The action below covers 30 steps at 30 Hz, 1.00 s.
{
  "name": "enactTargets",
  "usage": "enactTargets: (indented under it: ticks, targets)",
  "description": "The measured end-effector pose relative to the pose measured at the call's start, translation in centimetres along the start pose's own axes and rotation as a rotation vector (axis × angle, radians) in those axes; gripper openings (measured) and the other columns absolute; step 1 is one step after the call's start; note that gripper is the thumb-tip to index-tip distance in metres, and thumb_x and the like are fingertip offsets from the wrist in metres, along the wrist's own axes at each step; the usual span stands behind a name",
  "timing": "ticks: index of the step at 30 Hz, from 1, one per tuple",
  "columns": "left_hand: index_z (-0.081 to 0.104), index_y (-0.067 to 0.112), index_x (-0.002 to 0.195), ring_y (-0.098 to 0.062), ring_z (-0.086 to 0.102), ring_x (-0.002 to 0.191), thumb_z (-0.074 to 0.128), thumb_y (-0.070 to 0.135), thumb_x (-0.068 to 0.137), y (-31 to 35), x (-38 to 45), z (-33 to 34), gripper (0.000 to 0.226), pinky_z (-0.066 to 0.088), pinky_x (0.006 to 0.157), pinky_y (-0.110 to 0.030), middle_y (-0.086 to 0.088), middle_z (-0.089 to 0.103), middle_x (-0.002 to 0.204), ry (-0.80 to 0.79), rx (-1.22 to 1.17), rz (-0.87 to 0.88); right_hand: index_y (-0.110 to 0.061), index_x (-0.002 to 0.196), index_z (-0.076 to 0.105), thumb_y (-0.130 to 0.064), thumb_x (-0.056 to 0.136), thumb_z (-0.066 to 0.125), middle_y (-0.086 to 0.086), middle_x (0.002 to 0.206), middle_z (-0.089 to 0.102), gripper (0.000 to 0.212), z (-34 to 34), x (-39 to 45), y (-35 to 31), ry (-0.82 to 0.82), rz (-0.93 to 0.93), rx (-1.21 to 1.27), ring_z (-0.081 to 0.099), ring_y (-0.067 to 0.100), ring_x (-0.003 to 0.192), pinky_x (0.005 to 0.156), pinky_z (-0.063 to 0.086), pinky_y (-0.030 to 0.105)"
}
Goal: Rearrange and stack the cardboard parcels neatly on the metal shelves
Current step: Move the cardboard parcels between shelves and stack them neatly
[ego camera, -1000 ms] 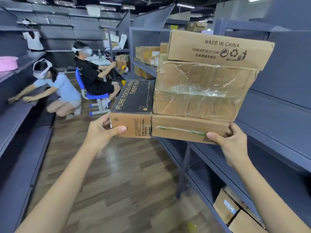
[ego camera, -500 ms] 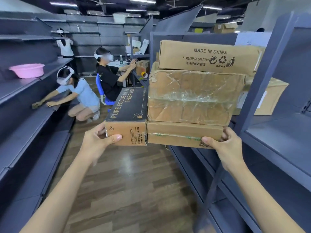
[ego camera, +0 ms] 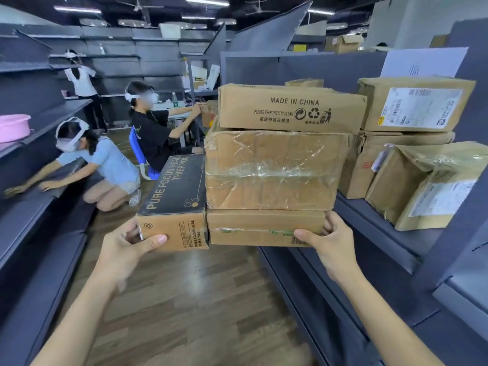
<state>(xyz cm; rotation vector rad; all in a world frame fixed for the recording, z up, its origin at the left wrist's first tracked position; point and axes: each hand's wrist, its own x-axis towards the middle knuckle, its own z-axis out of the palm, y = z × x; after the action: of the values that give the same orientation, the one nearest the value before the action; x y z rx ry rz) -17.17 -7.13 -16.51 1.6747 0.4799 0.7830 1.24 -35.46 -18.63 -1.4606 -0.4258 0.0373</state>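
I carry a cluster of parcels in the air over the aisle. My left hand (ego camera: 126, 247) grips the near left corner of a long black-topped box (ego camera: 173, 204) printed "PURE FOCUS HEALTHIER YOU". My right hand (ego camera: 326, 241) grips the right end of a flat cardboard box (ego camera: 264, 227). On that box rests a crumpled tape-wrapped parcel (ego camera: 274, 170), and on top lies a box (ego camera: 290, 108) marked "MADE IN CHINA". The metal shelf (ego camera: 369, 220) runs along the right, close beside the stack.
Several labelled parcels (ego camera: 412, 107) and a crushed one (ego camera: 427, 186) sit on the right shelf. A person kneels at the left shelves (ego camera: 39, 207), one sits on a blue chair, and a third stands at the back. A pink basin (ego camera: 13, 126) rests on the left shelf.
The view has swung right and the stack has come nearer to the right shelf. More parcels on that shelf have come into sight. Both hands keep the same hold.
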Motion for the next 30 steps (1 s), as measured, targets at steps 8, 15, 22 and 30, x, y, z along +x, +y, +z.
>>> enactTargets:
  ticks: [8, 15, 22, 30]
  targets:
    - [0.066, 0.020, 0.088, -0.018, 0.061, 0.082, 0.068, -0.009, 0.074, -3.6, 13.7, -2.0, 0.032, 0.048, 0.086, -0.035, 0.014, 0.072, 0.073, -0.065, -0.030, -0.025, -0.020, 0.092, 0.058, 0.011, 0.066, 0.076, -0.006, 0.092, 0.069, 0.044, 8.1, 8.2, 2.2, 0.094, -0.026, -0.015, 0.066, -0.003, 0.078, 0.068, 0.051, 0.013]
    - [0.064, 0.019, 0.086, -0.003, 0.065, 0.071, 0.066, -0.011, 0.074, -4.1, 25.1, -0.4, 0.032, 0.053, 0.069, -0.016, 0.014, 0.071, 0.070, -0.198, -0.057, 0.026, -0.021, 0.092, 0.061, 0.008, 0.065, 0.078, -0.012, 0.083, 0.072, 0.043, 11.1, 14.7, 1.7, 0.222, -0.064, -0.102, 0.067, -0.002, 0.078, 0.067, 0.051, 0.013]
    - [0.067, 0.022, 0.088, 0.001, 0.067, 0.072, 0.069, -0.008, 0.072, -1.5, 34.3, 5.9, 0.034, 0.053, 0.063, -0.011, 0.014, 0.073, 0.080, -0.372, -0.144, 0.121, -0.025, 0.092, 0.061, 0.004, 0.067, 0.078, -0.013, 0.087, 0.069, 0.042, 8.9, 20.6, -0.7, 0.398, -0.164, -0.204, 0.066, -0.003, 0.076, 0.065, 0.052, 0.014]
    - [0.065, 0.016, 0.106, -0.007, 0.054, 0.040, 0.068, 0.005, 0.075, 5.8, 41.2, 13.5, 0.034, 0.054, 0.047, -0.033, -0.010, 0.069, 0.096, -0.452, -0.215, 0.313, -0.025, 0.088, 0.063, -0.008, 0.070, 0.076, -0.018, 0.078, 0.071, 0.028, 4.9, 27.5, -5.9, 0.513, -0.367, -0.286, 0.065, -0.004, 0.076, 0.066, 0.051, 0.013]
